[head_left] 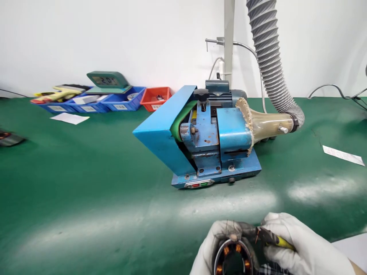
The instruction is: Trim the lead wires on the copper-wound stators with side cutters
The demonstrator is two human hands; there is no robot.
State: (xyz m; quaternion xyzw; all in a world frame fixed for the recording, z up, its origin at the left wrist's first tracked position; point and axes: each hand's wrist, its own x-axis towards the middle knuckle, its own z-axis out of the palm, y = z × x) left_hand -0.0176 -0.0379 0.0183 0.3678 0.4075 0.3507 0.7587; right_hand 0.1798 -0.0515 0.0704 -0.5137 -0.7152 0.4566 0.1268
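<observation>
Gloved grip on copper-wound ring [237, 248]

Low in view, the left hand [211, 243] clamps the ring; the right hand [296, 242] grips yellow-handled pliers [272, 237], tips just beside the left hand. Beyond, a blue machine [205, 131] stands on the green table [100, 183].

From your head, the view faces forward and down across the green bench [100, 183], with your left hand [210, 244] and right hand [305, 244] nearest, the blue machine [233, 128] farther off, the white wall [143, 38] behind.
</observation>
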